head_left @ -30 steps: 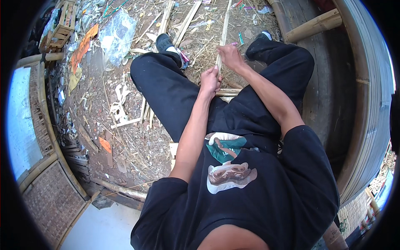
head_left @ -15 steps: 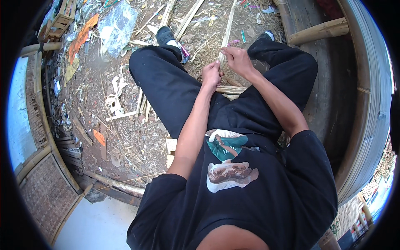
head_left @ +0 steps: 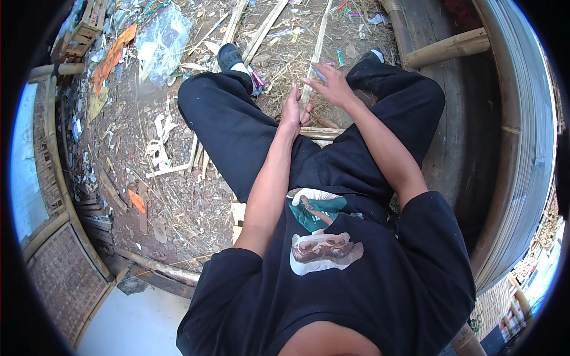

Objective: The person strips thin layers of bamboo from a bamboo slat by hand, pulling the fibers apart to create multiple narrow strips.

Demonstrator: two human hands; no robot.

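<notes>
A long, pale bamboo strip (head_left: pixel 318 47) runs from the far ground back between my knees. My left hand (head_left: pixel 292 111) holds its near end, thumb up along one side and fingers curled at the other. Just beyond it, my right hand (head_left: pixel 333 87) is at the strip's right side. Its fingers are stretched and parted, with the tips touching or very close to the strip. A small bluish sliver shows beside those fingers; I cannot tell what it is.
Bamboo slats (head_left: pixel 265 31) lie on the littered ground ahead. Clear plastic sheeting (head_left: pixel 164 44) and an orange scrap (head_left: pixel 114 58) are at the far left, with pale shavings (head_left: pixel 159 142) nearer. A bamboo pole (head_left: pixel 448 47) juts out at the right.
My right hand has opened from a pinch on the strip, its fingers now spread. My left thumb has straightened upward while that hand stays on the strip. The whole view has shifted slightly.
</notes>
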